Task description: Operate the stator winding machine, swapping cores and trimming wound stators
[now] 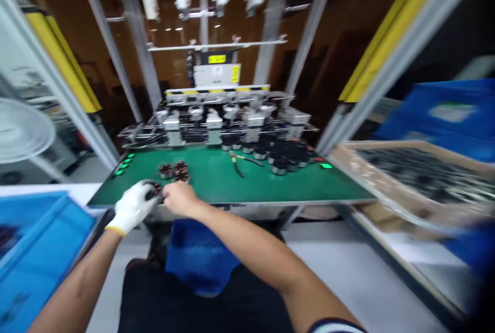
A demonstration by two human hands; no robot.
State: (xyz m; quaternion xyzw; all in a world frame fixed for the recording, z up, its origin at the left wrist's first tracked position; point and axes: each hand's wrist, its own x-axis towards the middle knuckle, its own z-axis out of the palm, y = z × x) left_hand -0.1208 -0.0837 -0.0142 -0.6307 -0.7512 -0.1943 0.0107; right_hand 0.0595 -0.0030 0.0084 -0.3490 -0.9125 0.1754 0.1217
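Note:
My left hand point(132, 208), in a white glove with a yellow cuff, is closed around a small round motor stator point(155, 189) with dark and copper-coloured windings. Close against it, my bare right hand point(179, 199) has its fingers pinched together at the stator's right side. Whatever those fingers grip is hidden by the hand and blurred. Just beyond my hands, several similar stators point(180, 168) stand on the green work surface point(209, 183).
Pliers point(236, 164) with yellow-and-black handles lie mid-surface. Several black round parts point(284, 155) cluster at the right. Behind stands a fixture point(214, 127) with metal blocks. A blue bin point(42, 250) is at left, a blue bin point(201, 255) below the edge, a cardboard box point(348, 160) at right.

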